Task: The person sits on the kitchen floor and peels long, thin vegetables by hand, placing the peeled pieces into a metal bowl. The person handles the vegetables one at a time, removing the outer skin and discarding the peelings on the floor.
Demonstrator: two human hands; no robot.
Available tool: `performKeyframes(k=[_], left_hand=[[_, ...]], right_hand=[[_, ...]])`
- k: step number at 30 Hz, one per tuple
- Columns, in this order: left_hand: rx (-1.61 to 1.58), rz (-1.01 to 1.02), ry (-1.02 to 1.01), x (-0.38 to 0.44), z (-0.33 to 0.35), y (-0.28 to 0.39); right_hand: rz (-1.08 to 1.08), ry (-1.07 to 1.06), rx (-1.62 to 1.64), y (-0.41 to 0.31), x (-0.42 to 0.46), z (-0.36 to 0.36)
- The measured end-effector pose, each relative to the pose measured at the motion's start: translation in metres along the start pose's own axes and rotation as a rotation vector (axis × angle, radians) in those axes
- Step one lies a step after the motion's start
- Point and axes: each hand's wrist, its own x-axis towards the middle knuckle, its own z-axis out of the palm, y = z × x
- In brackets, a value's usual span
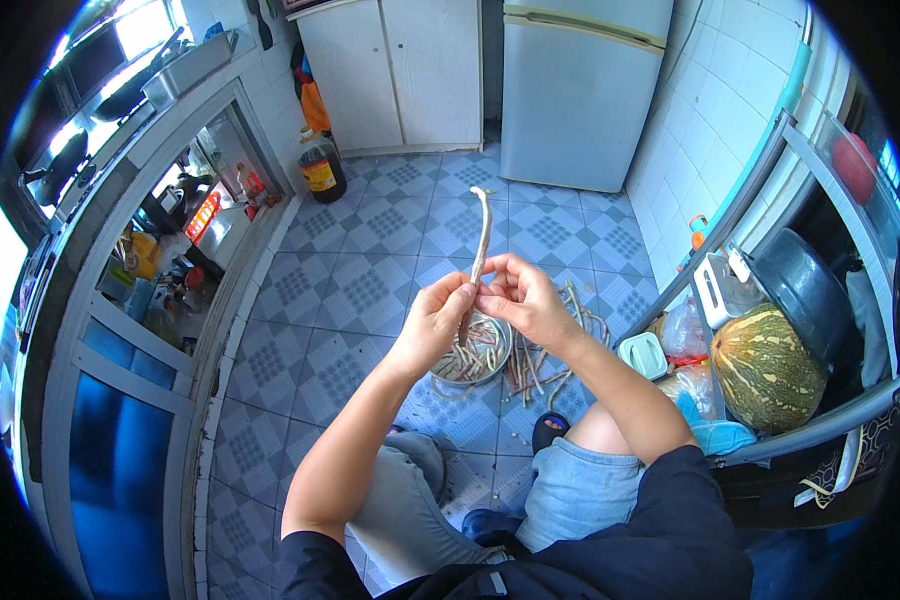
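A long, pale, wrinkled bean pod (485, 229) stands nearly upright between my hands, its hooked tip pointing away from me. My left hand (441, 319) pinches it between thumb and fingers. From the other side, my right hand (523, 304) grips the same pod, fingertips meeting the left ones. Below them on the tiled floor sits a round metal pot (508, 361) with a loop handle, holding many short bean pieces (480, 367). Just right of the pot lies a loose pile of whole long beans (529, 371); my right forearm hides part of it.
At right, a rack (776, 448) holds a large green pumpkin (769, 367), a dark basin (802, 292) and plastic bags. A glass-fronted cabinet (131, 390) runs along the left. A refrigerator (577, 97), a white cupboard (394, 75) and a dark bottle (321, 169) stand ahead.
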Motion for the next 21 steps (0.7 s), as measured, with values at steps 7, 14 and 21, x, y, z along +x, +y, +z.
performKeyframes(k=[7, 14, 21], left_hand=[[-0.143, -0.117, -0.162, -0.004, -0.002, 0.005], [-0.293, -0.243, -0.188, -0.003, -0.003, 0.003], [-0.691, -0.256, -0.056, 0.006, 0.01, -0.008]], right_hand=[[0.088, -0.002, 0.247, -0.02, -0.003, 0.006], [0.089, 0.05, 0.297, -0.018, -0.003, 0.008], [-0.092, 0.26, 0.133, -0.002, -0.001, 0.022]])
